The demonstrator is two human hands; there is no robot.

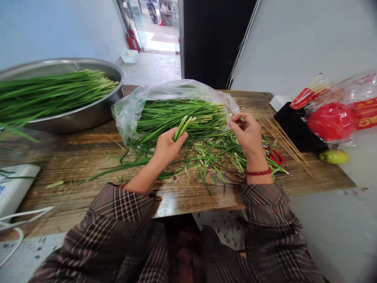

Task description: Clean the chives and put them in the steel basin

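While the left hand (169, 147) pinches a few garlic chives (183, 127) between thumb and fingers, their pale cut ends pointing up and away, the right hand (246, 129) is raised with its fingertips drawn together at the right end of the clear plastic bag (182, 87); whether anything is pinched there cannot be told. That bag lies open on the wooden bench (188, 200), with a thick pile of chives (176, 114) in it, leaves to the left and pale ends to the right. Loose trimmings (212, 155) litter the bench in front of the pile, crowding the space between the two hands. Beyond the right wrist, which wears a red beaded bracelet (259, 172), red-handled scissors (275, 156) lie partly under the scraps, and thin wooden skewers (287, 143) stretch beside them. Farther right stand a black box (306, 133) with red-wrapped chopsticks (306, 96), a bright red bundle in clear plastic (332, 121) and a yellow-green fruit (333, 156). To the left, a large steel basin (85, 118) holds more chives, some leaves hanging over its near rim; nearer the person are a white device (17, 188) and a looped white cable (26, 214).
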